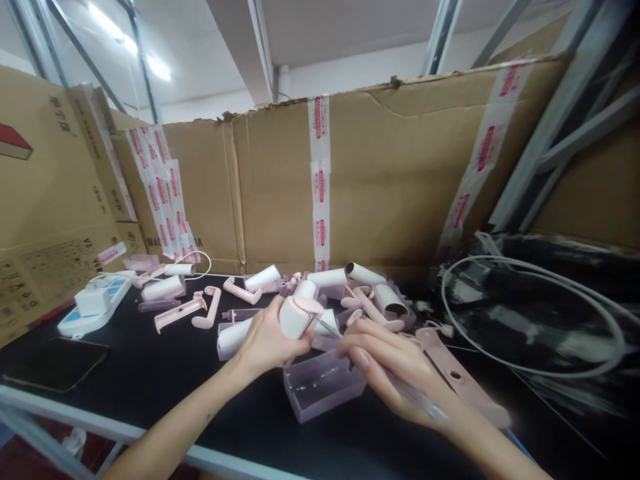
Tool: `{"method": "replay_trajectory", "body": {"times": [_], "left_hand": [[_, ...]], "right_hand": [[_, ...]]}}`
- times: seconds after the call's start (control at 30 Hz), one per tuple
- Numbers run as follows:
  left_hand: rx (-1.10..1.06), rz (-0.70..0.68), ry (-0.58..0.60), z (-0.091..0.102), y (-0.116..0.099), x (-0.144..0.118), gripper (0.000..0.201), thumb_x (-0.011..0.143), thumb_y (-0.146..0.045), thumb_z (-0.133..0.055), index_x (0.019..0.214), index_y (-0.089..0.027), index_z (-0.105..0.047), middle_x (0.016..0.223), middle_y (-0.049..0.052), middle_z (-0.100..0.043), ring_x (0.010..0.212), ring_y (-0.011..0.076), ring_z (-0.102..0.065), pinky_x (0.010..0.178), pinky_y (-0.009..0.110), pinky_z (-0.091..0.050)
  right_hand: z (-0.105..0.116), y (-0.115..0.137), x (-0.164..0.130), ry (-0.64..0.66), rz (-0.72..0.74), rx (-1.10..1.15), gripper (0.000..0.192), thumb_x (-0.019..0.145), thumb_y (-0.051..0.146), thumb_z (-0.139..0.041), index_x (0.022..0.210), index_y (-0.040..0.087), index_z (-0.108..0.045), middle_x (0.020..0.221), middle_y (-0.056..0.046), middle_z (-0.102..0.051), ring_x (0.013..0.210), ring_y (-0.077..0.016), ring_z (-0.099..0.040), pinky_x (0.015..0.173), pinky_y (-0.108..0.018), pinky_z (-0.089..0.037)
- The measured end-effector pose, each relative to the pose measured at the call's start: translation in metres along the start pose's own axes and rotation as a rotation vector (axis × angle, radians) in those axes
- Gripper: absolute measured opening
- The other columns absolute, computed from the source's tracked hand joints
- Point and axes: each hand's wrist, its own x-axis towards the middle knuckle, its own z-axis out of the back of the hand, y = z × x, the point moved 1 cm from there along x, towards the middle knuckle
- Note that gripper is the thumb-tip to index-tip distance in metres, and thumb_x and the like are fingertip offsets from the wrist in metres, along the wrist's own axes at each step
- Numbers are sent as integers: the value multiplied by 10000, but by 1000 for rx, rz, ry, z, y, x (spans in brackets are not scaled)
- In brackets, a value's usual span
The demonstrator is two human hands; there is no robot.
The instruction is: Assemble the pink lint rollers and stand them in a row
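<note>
My left hand (270, 337) is closed around a white cylinder with a pink end piece (295, 317), held up over the table. In my right hand (385, 363) is a thin tool with a clear handle (417, 400), its slim metal shaft pointing at the pink end piece. Whether the tip touches is too small to tell. Below both hands sits an open translucent purple box (323, 393). White rolls (327, 277) and pink plastic brackets (373, 307) lie in a heap just behind my hands. A long pink part with a hole (460, 377) rests beside my right forearm.
At the left are a black phone (55, 363) and a white power strip (120, 293) with a plugged-in charger (93, 300). More pink brackets (213, 307) lie left of centre. A coiled white cable (530, 370) is at the right. Cardboard (390, 187) walls the back.
</note>
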Motion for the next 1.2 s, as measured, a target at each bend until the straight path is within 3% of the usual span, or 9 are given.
{"method": "replay_trajectory", "body": {"times": [0.17, 0.3, 0.47, 0.6, 0.73, 0.97, 1.2], "left_hand": [[37, -49, 8, -4, -1, 8, 376, 640, -366, -656, 952, -183, -554, 880, 50, -677, 792, 206, -633, 707, 287, -476], [176, -84, -37, -14, -15, 37, 415, 646, -440, -661, 948, -177, -552, 910, 73, -671, 852, 239, -627, 717, 302, -462], [297, -41, -31, -46, -39, 83, 457, 645, -518, -654, 918, -175, -527, 896, 123, -678, 874, 289, -632, 677, 312, -449], [323, -46, 8, -71, -50, 106, 460, 654, -518, -645, 947, -183, -530, 948, 159, -677, 919, 326, -630, 691, 339, -448], [304, 7, 32, -85, -47, 117, 455, 641, -464, -670, 973, -182, -537, 1005, 174, -667, 967, 327, -620, 733, 343, -443], [218, 53, 61, -77, -34, 128, 455, 611, -441, -702, 928, -161, -534, 1010, 157, -667, 963, 285, -625, 744, 304, -443], [128, 88, -105, -67, -25, 119, 512, 673, -560, -621, 946, -146, -495, 1018, 171, -649, 970, 255, -620, 746, 289, -441]], "right_hand": [[-17, -18, -4, 49, 67, -190, 180, 881, 150, -383, 828, 196, -548, 718, -44, -563, 658, -156, -506, 594, -291, -420], [-17, -40, -7, -63, 78, -368, 185, 881, 128, -378, 766, 181, -513, 676, -41, -540, 665, -166, -487, 614, -308, -368], [1, -66, -11, -191, -54, -423, 207, 909, 171, -346, 753, 192, -480, 690, -41, -532, 647, -163, -470, 621, -302, -356], [12, -81, -17, -193, -184, -424, 210, 915, 185, -347, 739, 197, -462, 708, -43, -535, 680, -170, -496, 657, -302, -387], [11, -92, -23, -143, -262, -432, 219, 915, 183, -328, 758, 192, -481, 762, -66, -552, 721, -183, -514, 676, -308, -416], [1, -94, -16, -78, -235, -497, 196, 874, 136, -350, 815, 156, -536, 815, -110, -595, 768, -219, -533, 731, -363, -423], [-22, -100, -7, -107, -307, -439, 252, 911, 195, -299, 821, 151, -531, 807, -118, -572, 749, -226, -523, 694, -355, -415]]}}
